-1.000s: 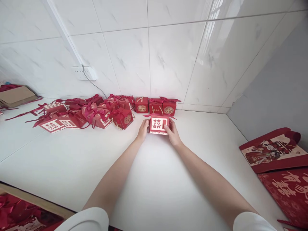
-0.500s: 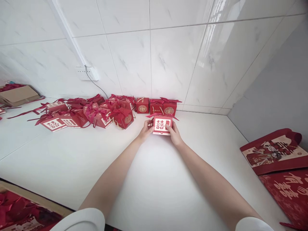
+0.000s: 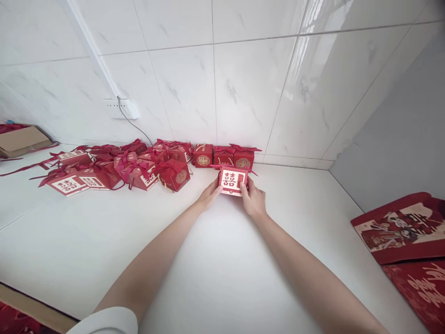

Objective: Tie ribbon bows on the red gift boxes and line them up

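Note:
A small red gift box [image 3: 232, 180] with a white panel and a red double-happiness sign stands on the white counter [image 3: 215, 260], just in front of a row of like boxes. My left hand [image 3: 210, 195] touches its left side with curled fingers. My right hand [image 3: 253, 198] grips its right side, thumb on the front face. A red ribbon shows at the box's top.
Several red ribbon-tied gift boxes [image 3: 139, 164] lie along the tiled wall, three upright ones [image 3: 224, 156] right behind the held box. A wall socket with a cable [image 3: 121, 107] is above them. Red printed bags [image 3: 403, 229] lie at the right. A cardboard box [image 3: 21, 139] sits far left.
Both hands have pushed the box a little farther toward the row at the wall. The view has tilted slightly.

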The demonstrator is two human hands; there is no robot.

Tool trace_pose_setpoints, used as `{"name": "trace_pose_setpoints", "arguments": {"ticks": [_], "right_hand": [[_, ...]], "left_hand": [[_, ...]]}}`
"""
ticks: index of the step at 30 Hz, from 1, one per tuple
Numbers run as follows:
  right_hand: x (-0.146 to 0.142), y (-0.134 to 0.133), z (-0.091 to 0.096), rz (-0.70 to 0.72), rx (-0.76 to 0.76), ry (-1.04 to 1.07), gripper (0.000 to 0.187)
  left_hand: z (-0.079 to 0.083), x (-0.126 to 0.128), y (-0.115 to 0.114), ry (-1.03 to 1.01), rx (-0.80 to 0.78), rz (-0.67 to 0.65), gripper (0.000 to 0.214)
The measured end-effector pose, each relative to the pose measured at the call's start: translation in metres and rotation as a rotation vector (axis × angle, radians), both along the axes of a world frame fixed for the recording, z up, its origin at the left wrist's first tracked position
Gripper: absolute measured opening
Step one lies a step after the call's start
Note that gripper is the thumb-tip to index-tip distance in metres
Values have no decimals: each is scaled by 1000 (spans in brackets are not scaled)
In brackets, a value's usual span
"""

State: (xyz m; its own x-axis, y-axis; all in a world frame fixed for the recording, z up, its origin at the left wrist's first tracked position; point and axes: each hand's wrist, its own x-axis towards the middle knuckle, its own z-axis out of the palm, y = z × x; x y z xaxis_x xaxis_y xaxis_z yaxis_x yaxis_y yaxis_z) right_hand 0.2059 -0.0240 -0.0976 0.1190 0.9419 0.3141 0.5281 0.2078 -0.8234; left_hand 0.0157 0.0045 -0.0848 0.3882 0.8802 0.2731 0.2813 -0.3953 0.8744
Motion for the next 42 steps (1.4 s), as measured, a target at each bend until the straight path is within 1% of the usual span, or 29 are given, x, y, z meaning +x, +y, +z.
{"name": "trace_pose_setpoints", "arguments": {"ticks": [2,3,6,8,12,17,20,23,24,25,26,28,29,30,31,32,33,34,36,37,39,41,42], "right_hand": [[0,2,-2,-33,-25,-52,61],[0,2,-2,-29,-39,-43,61],[2,2,0,46,-85,69,63],[5,0,2,82,-120,155,64],[7,-3,5,71,-161,227,68],[8,-2,3,55,-169,231,68],[8,-1,1,60,-159,260,65],[5,-1,0,61,-88,309,64],[5,-1,-1,48,-57,316,66],[4,0,-2,25,-31,314,71],[3,0,-3,-8,-14,304,78],[2,2,-7,-86,-4,271,95],[2,4,-9,-119,-3,254,102],[1,5,-11,-142,1,238,107],[1,6,-13,-154,10,225,109],[1,7,-14,-152,23,214,110],[1,7,-15,-135,33,209,109],[1,7,-15,-105,39,209,105],[2,5,-13,-19,40,228,92],[2,4,-11,19,40,242,84],[3,1,-7,56,38,268,70],[4,-1,-3,56,17,301,63],[5,-1,-3,63,3,320,62]], "left_hand": [[-2,-2,4,-24,-20,-28,64],[-2,-3,5,-37,-25,-31,65],[-5,-6,7,-62,-46,-24,68],[-6,-6,7,-78,-66,-42,69],[-7,-5,8,-115,-68,-61,71],[-7,-7,7,-95,-69,-47,72],[-9,-8,9,-124,-80,-54,71],[-12,-8,12,-154,-105,-89,69],[-13,-8,12,-149,-94,-64,69],[-14,-7,12,-128,-58,-3,70],[-14,-7,11,-87,9,88,71],[-13,-5,6,45,192,286,68],[-11,-4,2,126,275,346,63],[-9,-2,-2,209,334,361,57],[-7,0,-6,283,368,342,53],[-6,2,-9,340,379,305,53],[-4,4,-12,380,376,255,59],[-4,6,-14,402,366,205,70],[-6,9,-15,401,332,136,92],[-7,9,-14,391,305,126,98],[-11,9,-11,380,239,158,98],[-13,7,-7,395,188,195,91],[-13,6,-6,406,179,190,89]]}}
